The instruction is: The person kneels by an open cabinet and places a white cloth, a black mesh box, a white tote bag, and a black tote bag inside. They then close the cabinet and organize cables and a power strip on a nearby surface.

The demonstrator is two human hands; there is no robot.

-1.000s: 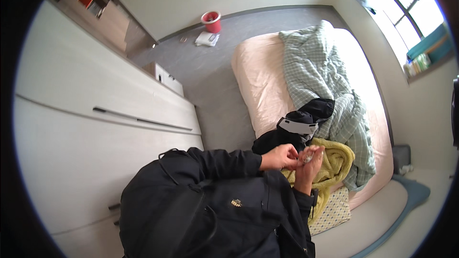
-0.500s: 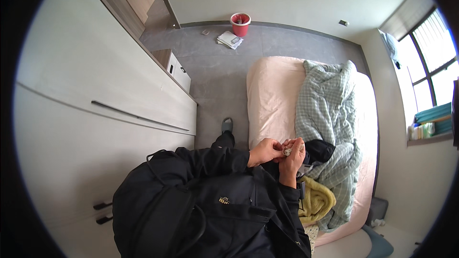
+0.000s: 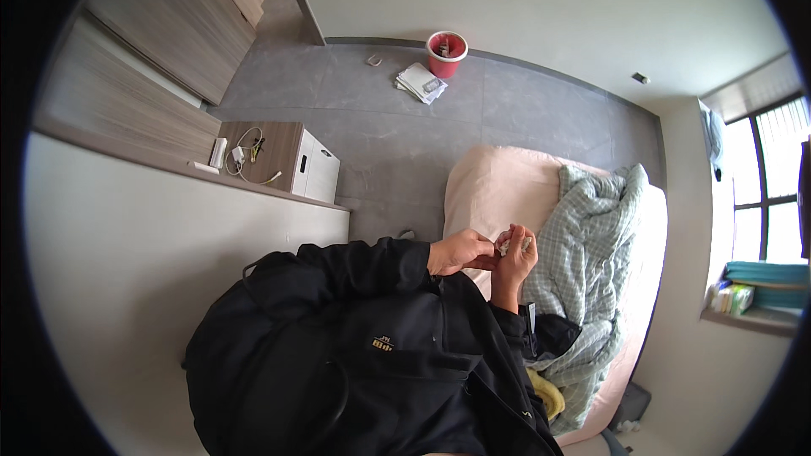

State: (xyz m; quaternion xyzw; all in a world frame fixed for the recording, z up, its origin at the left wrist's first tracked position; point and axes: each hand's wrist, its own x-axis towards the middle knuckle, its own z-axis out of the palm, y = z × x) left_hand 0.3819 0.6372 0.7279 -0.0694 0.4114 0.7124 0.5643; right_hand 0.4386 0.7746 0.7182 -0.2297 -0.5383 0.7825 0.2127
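Observation:
Both my hands meet in front of my chest, above the near-left part of the bed. In the curled fingers of my right hand (image 3: 514, 265) sits a small, crumpled whitish thing (image 3: 505, 247). Its kind is too small to make out. My left hand (image 3: 459, 252) is closed, its fingertips touching the right hand beside that thing; whether they pinch it is hidden. Beyond and below the hands lies the bed (image 3: 490, 181) with a pale pink sheet. A green checked quilt (image 3: 587, 236) is bunched along it, and a black cloth (image 3: 553, 336) lies close to my right forearm.
A red bucket (image 3: 446, 59) stands by the far wall, with papers (image 3: 420, 83) on the floor beside it. On my left are a nightstand (image 3: 279, 139) with white cables and a pale cabinet (image 3: 169, 262). A yellow blanket (image 3: 547, 393) shows at lower right.
My view has shifted forward along the cabinet, and the nightstand top with its cables has come into sight. Both hands stay together around the small whitish thing.

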